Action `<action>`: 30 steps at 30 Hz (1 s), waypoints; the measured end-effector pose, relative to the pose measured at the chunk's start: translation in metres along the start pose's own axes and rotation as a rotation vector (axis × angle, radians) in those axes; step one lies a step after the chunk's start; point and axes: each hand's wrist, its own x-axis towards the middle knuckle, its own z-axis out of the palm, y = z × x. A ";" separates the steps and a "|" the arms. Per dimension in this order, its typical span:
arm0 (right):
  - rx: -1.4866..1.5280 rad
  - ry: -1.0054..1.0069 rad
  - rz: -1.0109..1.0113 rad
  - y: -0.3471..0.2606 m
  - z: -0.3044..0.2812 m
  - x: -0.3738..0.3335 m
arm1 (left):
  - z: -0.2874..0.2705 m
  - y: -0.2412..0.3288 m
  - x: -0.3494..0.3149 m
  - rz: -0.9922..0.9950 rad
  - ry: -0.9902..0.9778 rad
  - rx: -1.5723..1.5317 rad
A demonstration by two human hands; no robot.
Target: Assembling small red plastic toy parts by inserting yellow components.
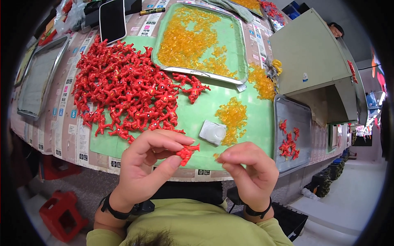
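Observation:
Between the thumb and fingers of my left hand (150,162) is a red toy figure (186,155), held above the near edge of the green mat (197,112). My right hand (251,166) pinches a small clear yellow plastic piece (216,156) a short way to its right. A big heap of the same red figures (127,84) covers the left of the mat. Beyond my right hand lies a small pile of yellow pieces (233,119), and beside it stands a small white square container with a round top (213,133).
A metal-rimmed tray (242,49) at the back holds many yellow pieces. At the right, a grey tray (303,135) carries several red figures next to a large grey-green machine housing (312,61). A phone (113,20) lies at the back left, and another tray (39,82) sits far left.

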 end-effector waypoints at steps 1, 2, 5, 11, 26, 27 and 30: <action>0.121 -0.023 0.057 -0.004 0.003 -0.001 | 0.004 0.003 0.001 -0.005 0.006 0.011; 0.130 -0.023 0.055 -0.006 0.005 -0.002 | 0.006 0.003 0.001 -0.008 0.009 0.019; 0.284 -0.053 0.104 -0.006 0.010 -0.003 | 0.009 0.001 0.002 0.034 -0.028 0.022; 0.309 -0.033 0.091 -0.001 0.014 -0.004 | 0.014 0.002 -0.001 0.035 -0.040 0.037; 0.550 -0.024 0.130 0.001 0.026 -0.012 | 0.010 0.010 -0.001 0.178 -0.069 0.263; 0.563 -0.027 0.139 0.001 0.027 -0.012 | 0.010 0.010 -0.001 0.180 -0.067 0.267; 0.590 -0.011 0.155 0.005 0.029 -0.014 | 0.010 0.007 -0.002 0.170 -0.069 0.275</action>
